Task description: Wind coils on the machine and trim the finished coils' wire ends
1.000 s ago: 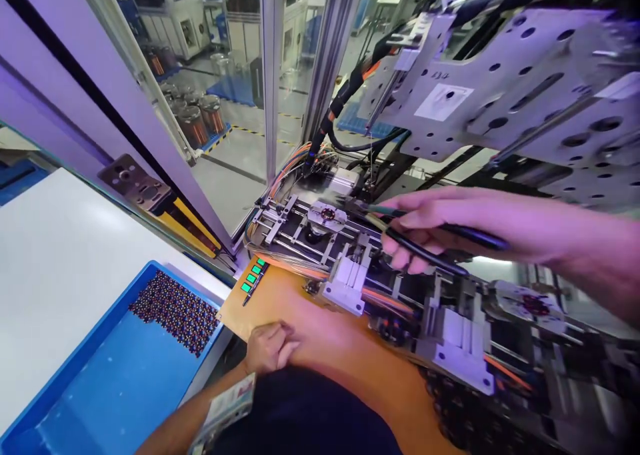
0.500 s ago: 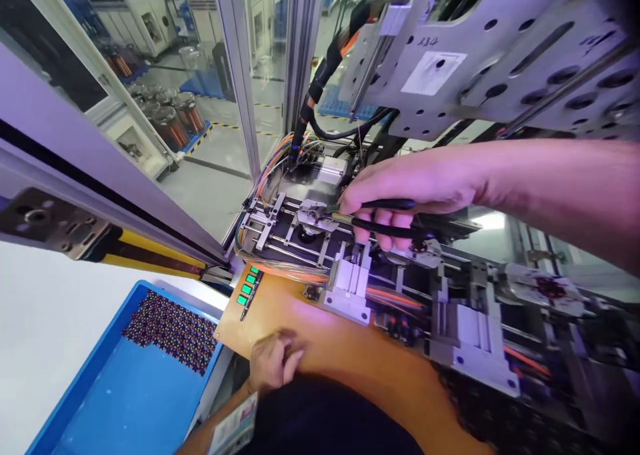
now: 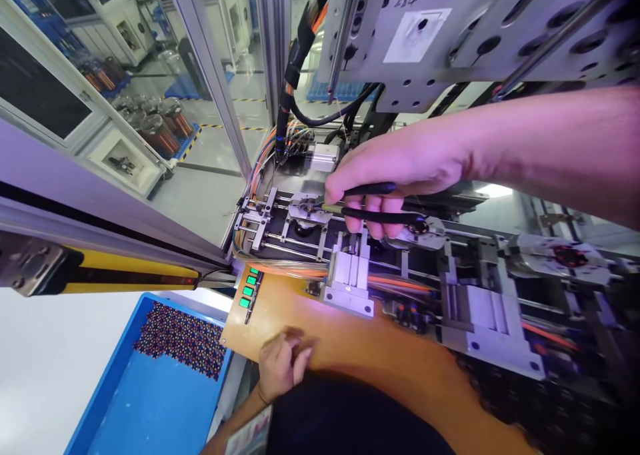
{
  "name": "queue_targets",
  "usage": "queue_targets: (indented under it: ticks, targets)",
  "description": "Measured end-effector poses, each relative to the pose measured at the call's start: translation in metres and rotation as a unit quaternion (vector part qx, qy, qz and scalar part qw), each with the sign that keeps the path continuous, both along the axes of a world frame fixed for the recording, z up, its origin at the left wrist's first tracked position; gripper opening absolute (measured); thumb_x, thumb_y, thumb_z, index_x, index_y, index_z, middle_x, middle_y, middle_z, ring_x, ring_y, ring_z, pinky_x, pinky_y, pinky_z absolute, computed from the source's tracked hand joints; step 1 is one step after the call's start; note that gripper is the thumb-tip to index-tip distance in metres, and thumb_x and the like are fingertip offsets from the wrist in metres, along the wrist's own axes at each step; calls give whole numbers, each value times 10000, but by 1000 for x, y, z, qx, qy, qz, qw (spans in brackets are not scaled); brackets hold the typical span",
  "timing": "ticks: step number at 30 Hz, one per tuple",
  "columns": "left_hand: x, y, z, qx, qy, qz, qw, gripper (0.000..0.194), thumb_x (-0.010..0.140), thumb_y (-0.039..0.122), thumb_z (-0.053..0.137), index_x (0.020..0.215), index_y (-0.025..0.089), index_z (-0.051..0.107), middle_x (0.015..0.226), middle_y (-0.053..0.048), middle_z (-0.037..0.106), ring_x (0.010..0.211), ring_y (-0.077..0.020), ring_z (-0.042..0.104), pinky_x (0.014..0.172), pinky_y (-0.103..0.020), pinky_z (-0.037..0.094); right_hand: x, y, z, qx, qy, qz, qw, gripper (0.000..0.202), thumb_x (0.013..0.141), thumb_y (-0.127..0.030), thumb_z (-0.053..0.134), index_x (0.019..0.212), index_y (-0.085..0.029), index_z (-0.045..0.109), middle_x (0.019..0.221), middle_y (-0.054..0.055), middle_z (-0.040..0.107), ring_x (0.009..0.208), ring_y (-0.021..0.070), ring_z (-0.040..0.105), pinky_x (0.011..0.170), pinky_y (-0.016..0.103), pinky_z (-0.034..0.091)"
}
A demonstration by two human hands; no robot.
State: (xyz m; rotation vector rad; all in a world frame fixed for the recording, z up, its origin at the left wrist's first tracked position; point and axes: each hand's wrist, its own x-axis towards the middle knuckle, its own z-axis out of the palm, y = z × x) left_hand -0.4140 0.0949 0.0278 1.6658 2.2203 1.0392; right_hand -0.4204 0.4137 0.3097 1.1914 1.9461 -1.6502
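My right hand (image 3: 380, 175) reaches in from the right and is closed around black-handled pliers (image 3: 370, 213). The tip of the pliers is at a metal fixture (image 3: 304, 207) on the machine's rail assembly; what lies between the jaws is too small to tell. My left hand (image 3: 283, 365) rests low over the orange-brown tabletop (image 3: 320, 338), near its front edge, with its fingers curled. Whether anything is inside those fingers is hidden. Further fixtures (image 3: 425, 233) sit along the rails to the right, partly below my right hand.
A blue tray (image 3: 150, 402) with many small dark parts stands at the lower left. Green buttons (image 3: 249, 290) line the tabletop's left end. A large metal plate (image 3: 415, 42) hangs above my right arm. Metal posts (image 3: 210, 75) and a yellow bar (image 3: 135, 272) border the left side.
The view has shifted, so the tray and left hand appear farther right. My right hand still grips the pliers at the same fixture. My left hand remains curled over the tabletop.
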Motion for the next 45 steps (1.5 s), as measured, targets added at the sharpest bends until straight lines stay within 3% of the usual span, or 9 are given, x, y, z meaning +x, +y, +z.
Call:
queue_targets:
  ticks: [6,11,15,20,26,33,41,45]
  targets:
    - [-2,0,-2,7,15,-4,1000,107,908,240,543,922,191,637,791,-94,734,665,-173,696,611,-260,547,5,0,-5,15,26,43,999,231,753,-95,653,586,58,608,897,90,732,852,171,707,614,138,489]
    - [0,1,2,22,26,8,999,58,889,212,586,930,184,615,819,-83,740,674,-161,697,628,-244,547,36,13,24,47,17,139,989,446,941,-227,335,826,66,651,632,-19,642,525,31,619,509,128,364]
    - [2,3,3,40,31,24,998,46,887,206,599,922,177,600,799,-63,726,630,-143,671,609,-233,532,72,28,41,59,-116,153,980,359,974,-187,407,765,-107,689,657,-23,663,499,38,622,491,96,470]
    - [1,5,6,38,46,23,998,44,888,201,609,921,178,590,775,-40,704,612,-130,652,600,-222,515,108,34,26,36,-175,109,978,436,1003,-140,349,672,-124,632,697,27,683,630,85,688,625,152,572]
    - [0,9,12,27,70,15,997,37,898,196,599,915,176,574,789,-37,697,647,-125,668,589,-205,499,128,45,9,18,-152,125,980,395,997,-196,394,683,-102,614,776,54,692,701,118,711,694,196,581]
    - [-2,13,15,33,78,6,996,27,902,185,591,914,174,569,761,-29,682,621,-113,654,542,-193,472,132,48,7,41,-176,155,971,379,998,-238,369,786,-76,638,717,52,682,675,126,705,620,188,568]
    - [-3,15,15,33,66,6,997,26,897,171,594,917,174,577,773,-27,688,623,-108,651,544,-190,473,131,45,10,40,-183,173,967,462,1015,-203,322,653,-83,583,534,10,598,429,79,593,437,160,437]
    - [-2,15,15,30,62,7,998,36,894,168,598,923,175,579,781,-26,690,617,-106,648,546,-193,476,132,46,9,42,-185,172,967,475,1026,-225,326,669,-76,602,510,2,585,409,77,578,421,161,419]
